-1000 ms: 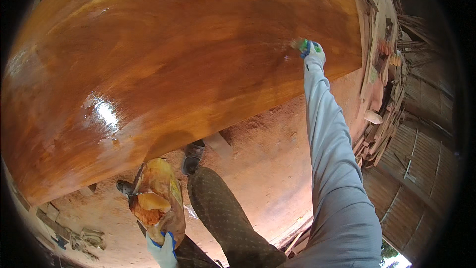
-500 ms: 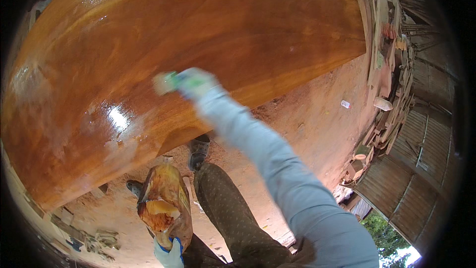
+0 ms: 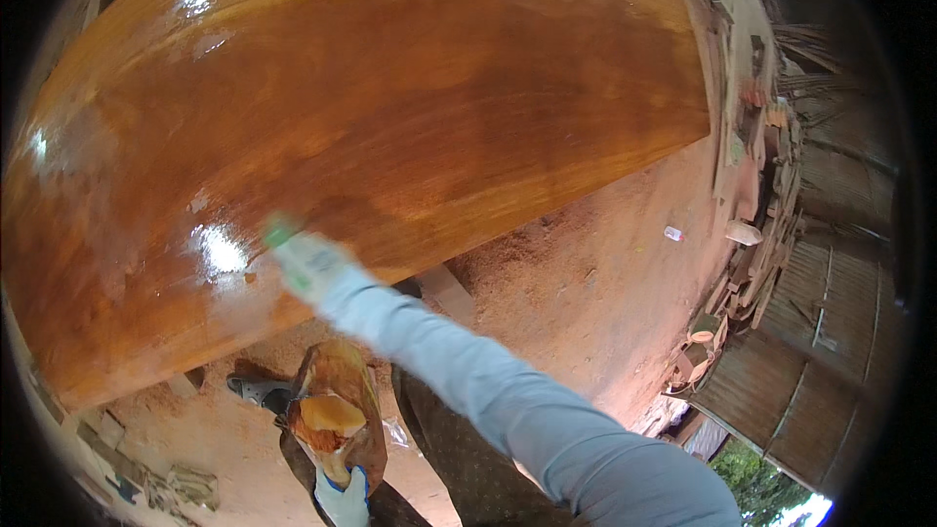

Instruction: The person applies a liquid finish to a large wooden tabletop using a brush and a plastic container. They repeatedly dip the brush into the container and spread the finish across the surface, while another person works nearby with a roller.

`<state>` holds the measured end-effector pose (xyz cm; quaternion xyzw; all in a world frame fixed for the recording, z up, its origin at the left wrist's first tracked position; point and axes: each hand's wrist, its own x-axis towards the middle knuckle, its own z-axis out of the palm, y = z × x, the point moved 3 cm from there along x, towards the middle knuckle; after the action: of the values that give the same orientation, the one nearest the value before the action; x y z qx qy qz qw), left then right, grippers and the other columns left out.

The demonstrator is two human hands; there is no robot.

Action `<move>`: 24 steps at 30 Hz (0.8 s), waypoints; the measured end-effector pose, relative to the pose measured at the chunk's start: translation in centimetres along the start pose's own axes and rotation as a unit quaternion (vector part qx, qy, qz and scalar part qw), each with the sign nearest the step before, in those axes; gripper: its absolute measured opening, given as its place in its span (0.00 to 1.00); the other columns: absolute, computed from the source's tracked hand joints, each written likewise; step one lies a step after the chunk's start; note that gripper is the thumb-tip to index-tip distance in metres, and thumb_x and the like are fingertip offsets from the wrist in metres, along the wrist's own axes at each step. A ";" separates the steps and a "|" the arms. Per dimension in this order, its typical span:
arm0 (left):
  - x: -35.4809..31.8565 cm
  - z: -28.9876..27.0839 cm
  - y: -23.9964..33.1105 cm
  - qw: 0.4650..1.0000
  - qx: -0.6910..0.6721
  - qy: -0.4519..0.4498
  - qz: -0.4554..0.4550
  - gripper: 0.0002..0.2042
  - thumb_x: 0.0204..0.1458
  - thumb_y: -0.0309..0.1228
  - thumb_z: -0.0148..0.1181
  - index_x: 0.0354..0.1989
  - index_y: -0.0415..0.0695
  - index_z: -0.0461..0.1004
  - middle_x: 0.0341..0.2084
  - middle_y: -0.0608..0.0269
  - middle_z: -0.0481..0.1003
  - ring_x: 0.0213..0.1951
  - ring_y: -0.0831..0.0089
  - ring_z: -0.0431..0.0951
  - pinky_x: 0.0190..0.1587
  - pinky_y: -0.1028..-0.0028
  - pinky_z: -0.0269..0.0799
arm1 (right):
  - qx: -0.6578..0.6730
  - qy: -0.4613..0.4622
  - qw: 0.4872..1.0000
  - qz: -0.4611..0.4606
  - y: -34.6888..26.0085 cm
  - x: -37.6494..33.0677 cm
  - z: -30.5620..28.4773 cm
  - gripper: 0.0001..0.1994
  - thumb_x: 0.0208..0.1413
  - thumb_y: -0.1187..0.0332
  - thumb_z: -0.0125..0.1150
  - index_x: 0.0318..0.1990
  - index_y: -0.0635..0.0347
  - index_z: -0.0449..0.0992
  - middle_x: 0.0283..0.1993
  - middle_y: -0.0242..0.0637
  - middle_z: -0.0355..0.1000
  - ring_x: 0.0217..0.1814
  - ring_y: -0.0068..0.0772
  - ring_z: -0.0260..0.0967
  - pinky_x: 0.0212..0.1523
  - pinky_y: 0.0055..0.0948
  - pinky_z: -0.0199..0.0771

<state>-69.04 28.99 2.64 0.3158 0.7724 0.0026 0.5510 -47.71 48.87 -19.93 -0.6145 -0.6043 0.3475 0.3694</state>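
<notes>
Glossy orange-brown wooden slab (image 3: 371, 127) fills the upper left of the head view, raised above a sawdust-covered dirt floor (image 3: 586, 303). Right hand (image 3: 307, 259), gloved and blurred, rests against its wet lower part; whether the fingers are spread or pressed together cannot be told. Left hand (image 3: 342, 498), also gloved, grips a stained container (image 3: 334, 415) low down, beside the person's dark trouser leg (image 3: 459, 459).

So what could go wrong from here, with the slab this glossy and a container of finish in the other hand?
The right hand reaches far across the wet-looking wooden slab, so the sleeve could drag through the finish and smear it. The left hand holds the stained container low over the dirt floor; tipped, it might spill. Sawdust below could also stick to the gloss.
</notes>
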 end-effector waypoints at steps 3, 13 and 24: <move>2.2 0.0 -1.1 0.989 0.105 -0.081 0.058 0.30 0.50 0.36 0.69 0.58 0.32 0.68 0.49 0.43 0.76 0.50 0.57 0.77 0.53 0.67 0.72 | 0.160 -0.019 0.986 0.049 0.1 5.6 6.0 0.10 0.56 0.65 0.63 0.41 0.57 0.73 0.38 0.41 0.72 0.42 0.46 0.72 0.42 0.41 0.72; 7.5 -1.1 -5.4 0.936 0.303 -0.082 0.159 0.28 0.42 0.45 0.70 0.49 0.40 0.75 0.34 0.43 0.79 0.37 0.48 0.80 0.40 0.58 0.76 | 0.251 0.381 0.851 0.259 17.1 10.9 -32.6 0.05 0.59 0.70 0.59 0.41 0.58 0.73 0.32 0.39 0.75 0.25 0.33 0.72 0.24 0.32 0.78; 11.8 -1.0 -7.0 0.915 0.285 -0.105 0.264 0.15 0.39 0.38 0.67 0.30 0.46 0.69 0.17 0.53 0.74 0.23 0.52 0.78 0.28 0.57 0.71 | -0.502 -0.187 0.839 -0.096 -8.4 23.2 6.1 0.12 0.58 0.60 0.54 0.34 0.51 0.84 0.36 0.40 0.81 0.44 0.45 0.79 0.45 0.43 0.75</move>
<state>-75.57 29.55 -9.39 0.6505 0.5663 -0.1060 0.4950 -56.41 72.21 -15.10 -0.5775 -0.8098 0.0675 -0.0786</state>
